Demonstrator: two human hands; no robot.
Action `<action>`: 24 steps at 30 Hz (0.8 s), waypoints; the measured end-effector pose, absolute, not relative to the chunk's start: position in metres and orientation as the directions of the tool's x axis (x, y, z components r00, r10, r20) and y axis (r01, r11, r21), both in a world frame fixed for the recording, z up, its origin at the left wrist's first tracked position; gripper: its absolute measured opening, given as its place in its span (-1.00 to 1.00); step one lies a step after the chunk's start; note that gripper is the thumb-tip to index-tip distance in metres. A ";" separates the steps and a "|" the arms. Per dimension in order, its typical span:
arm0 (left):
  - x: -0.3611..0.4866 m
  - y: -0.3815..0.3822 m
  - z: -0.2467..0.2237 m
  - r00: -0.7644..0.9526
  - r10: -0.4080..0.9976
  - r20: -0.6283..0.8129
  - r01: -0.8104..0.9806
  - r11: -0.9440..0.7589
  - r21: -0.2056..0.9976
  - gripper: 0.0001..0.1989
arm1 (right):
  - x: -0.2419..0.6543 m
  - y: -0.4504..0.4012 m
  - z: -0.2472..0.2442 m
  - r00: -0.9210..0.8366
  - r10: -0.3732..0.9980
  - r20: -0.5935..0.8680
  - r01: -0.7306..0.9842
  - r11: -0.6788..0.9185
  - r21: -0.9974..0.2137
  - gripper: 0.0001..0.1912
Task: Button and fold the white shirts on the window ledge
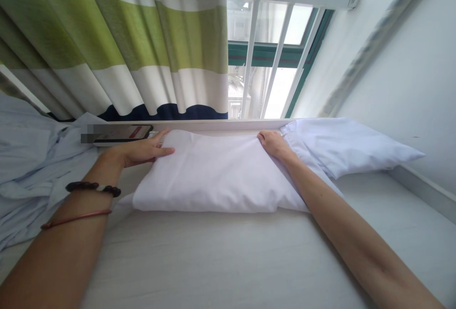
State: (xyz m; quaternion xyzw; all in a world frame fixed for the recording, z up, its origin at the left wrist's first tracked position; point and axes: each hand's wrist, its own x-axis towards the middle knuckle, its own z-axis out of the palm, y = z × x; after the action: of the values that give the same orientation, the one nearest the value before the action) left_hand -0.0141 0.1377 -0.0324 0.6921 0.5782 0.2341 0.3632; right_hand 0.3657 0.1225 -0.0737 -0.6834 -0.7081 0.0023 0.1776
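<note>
Spilling over the far L side is a rumpled pale cloth pile (26, 157); best kept clear of the work so layers don't tangle. Just R of it, a phone (124, 132) lies near the back, close behind the L wrist, so watch it, esp. on any backward sweep of that arm.

Next, L hand (142, 150): thumb and fingers spread apart, thumb lying on the L edge, fingers reaching round the back L corner. Can't tell if they actually pinch any cloth. A firmer hold there would prob. square the corner better.

Mid: the white bundle (213, 171), lying flat-ish on the pale bed surface (199, 261), between both hands. Folded cloth or a cased pillow, can't tell. Front edge looks puffy w/ small creases toward the R, so smoothing from the centre outward, approx. evenly, should help.

R hand (274, 144): fingers curled in nearly closed, gripping the back edge near the R corner. Good anchor; pull level w/ the L, not harder, or the shape will prob. skew.

Far R: a white pillow (356, 145), right beside the bundle, loose cloth at its near end. Don't snag that while tugging.
</note>
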 end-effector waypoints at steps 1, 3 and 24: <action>-0.015 0.137 -0.031 0.226 0.961 -0.160 0.615 -0.013 0.788 0.03 | 0.366 0.122 -0.074 -0.007 0.969 0.248 0.965 0.072 -0.254 -0.68; -0.015 0.136 -0.028 0.237 0.936 -0.262 0.597 0.072 0.799 0.04 | 0.364 0.120 -0.072 -0.034 0.966 0.255 0.955 0.106 -0.275 -0.69; 0.002 0.142 -0.015 0.206 0.975 -0.081 0.973 -0.194 0.127 0.05 | 0.357 0.112 -0.072 0.080 0.997 0.015 0.970 -0.074 -0.230 -0.33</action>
State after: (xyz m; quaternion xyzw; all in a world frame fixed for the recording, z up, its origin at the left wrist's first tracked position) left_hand 0.0023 0.1421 -0.0149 0.7728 0.6301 0.0088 0.0753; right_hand 0.3575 0.1119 -0.0723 -0.7291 -0.6745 0.0730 0.0901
